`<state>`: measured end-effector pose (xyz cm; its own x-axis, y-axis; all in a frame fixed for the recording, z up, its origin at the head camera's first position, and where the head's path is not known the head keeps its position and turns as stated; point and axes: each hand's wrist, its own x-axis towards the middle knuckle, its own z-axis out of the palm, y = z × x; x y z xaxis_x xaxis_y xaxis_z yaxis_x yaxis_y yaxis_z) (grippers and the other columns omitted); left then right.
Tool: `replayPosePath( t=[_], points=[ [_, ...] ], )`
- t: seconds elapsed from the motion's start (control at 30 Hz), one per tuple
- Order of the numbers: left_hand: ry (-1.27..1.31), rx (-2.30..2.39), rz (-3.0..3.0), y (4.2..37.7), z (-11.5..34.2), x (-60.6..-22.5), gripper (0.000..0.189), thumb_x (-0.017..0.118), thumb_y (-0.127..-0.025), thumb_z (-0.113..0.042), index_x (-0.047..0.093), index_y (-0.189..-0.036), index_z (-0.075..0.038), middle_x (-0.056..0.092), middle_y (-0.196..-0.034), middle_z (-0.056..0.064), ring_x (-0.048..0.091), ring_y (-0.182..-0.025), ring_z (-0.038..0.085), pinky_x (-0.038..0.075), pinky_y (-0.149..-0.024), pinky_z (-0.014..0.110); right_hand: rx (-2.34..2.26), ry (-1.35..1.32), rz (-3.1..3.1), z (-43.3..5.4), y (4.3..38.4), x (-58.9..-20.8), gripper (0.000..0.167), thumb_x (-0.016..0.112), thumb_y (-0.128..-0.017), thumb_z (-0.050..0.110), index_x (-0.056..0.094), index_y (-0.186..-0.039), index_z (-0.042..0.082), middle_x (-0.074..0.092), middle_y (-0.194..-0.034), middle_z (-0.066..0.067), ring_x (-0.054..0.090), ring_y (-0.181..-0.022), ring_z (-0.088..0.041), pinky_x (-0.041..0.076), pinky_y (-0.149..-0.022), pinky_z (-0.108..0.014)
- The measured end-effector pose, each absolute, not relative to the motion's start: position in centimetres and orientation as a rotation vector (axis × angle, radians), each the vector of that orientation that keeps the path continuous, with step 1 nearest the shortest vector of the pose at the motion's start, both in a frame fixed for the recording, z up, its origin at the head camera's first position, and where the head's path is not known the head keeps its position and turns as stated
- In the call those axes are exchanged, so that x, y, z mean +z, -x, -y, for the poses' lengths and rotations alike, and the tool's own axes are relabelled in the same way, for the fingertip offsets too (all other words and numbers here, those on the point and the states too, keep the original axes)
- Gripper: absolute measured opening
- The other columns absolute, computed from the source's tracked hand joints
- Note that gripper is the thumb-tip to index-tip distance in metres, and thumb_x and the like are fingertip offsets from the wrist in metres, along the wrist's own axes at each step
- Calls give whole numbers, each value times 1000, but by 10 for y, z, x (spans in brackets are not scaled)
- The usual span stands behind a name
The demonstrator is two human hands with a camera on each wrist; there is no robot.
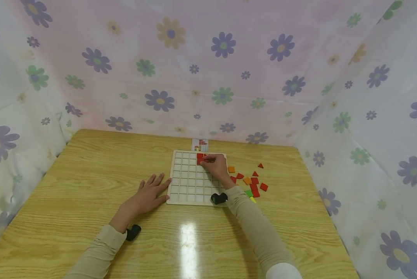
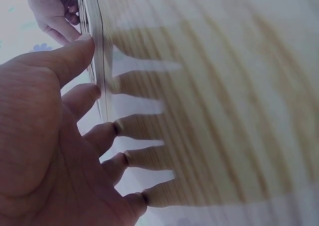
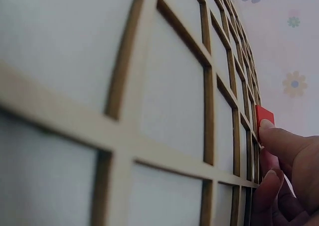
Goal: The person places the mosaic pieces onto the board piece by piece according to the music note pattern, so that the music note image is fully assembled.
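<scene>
A square wooden grid board (image 1: 186,204) with white cells lies on the table. My left hand (image 1: 148,197) rests on the table with fingers spread, thumb and index fingertips at the board's left edge. Over the board's upper part, my right hand (image 1: 216,167) pinches a red tile (image 3: 265,115) between thumb and fingers, close above the grid. The tile stands out from the board's surface in the right wrist view. Just left of those fingertips, red squares (image 1: 199,156) sit in upper cells. The hand covers part of the board's right side.
Loose red, orange, green and yellow tiles (image 1: 255,181), squares and triangles among them, lie right of the board. A small printed pattern card (image 1: 200,144) is behind it. Flowered cloth (image 1: 194,77) encloses the wooden table (image 1: 152,248) at the back and sides.
</scene>
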<state>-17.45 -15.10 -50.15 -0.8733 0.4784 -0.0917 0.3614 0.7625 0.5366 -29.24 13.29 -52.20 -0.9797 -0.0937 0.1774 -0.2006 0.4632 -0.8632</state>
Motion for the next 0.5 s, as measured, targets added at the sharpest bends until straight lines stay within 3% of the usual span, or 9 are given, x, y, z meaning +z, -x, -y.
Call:
replayPosePath(
  t=[0.5],
  points=[
    [-661, 765, -2732, 175, 152, -502, 62, 56, -106, -29, 35, -159, -6, 20, -165, 28, 12, -151, 55, 9, -112, 78, 1557, -278, 2567, -133, 292, -522, 14, 80, -87, 3, 78, -98, -6, 76, -98, -22, 71, -88, -36, 59, -81, -43]
  ],
)
